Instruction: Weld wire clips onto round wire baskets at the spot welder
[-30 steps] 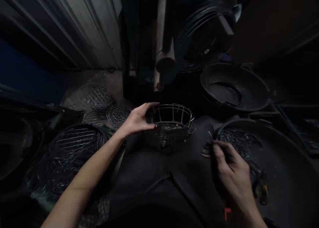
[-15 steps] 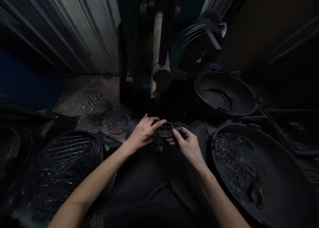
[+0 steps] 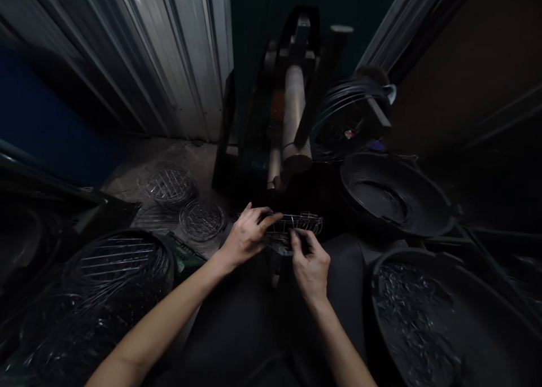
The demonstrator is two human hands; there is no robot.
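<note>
A round wire rack (image 3: 311,222) is held level in front of the machine, its right side showing past my fingers. My left hand (image 3: 248,233) grips the rack's left side, with the index finger stretched along its top wire. At the near edge, my right hand (image 3: 310,257) is closed, thumb and fingers pinched on a thin short wire (image 3: 293,222) that stands up against the rack. Shadow hides where the lower fingers touch the rack.
Ahead stands a machine with a metal cylinder (image 3: 295,110). At right are a basin of short wire pieces (image 3: 412,313) and a basin with wire rings (image 3: 427,192). Wire grids (image 3: 116,254) fill a tub at left; round grids (image 3: 202,220) lie on the floor.
The view has tilted up, showing more of the machine. My right hand has turned more upright and sits lower against the rack; more of the rack's right side shows.
</note>
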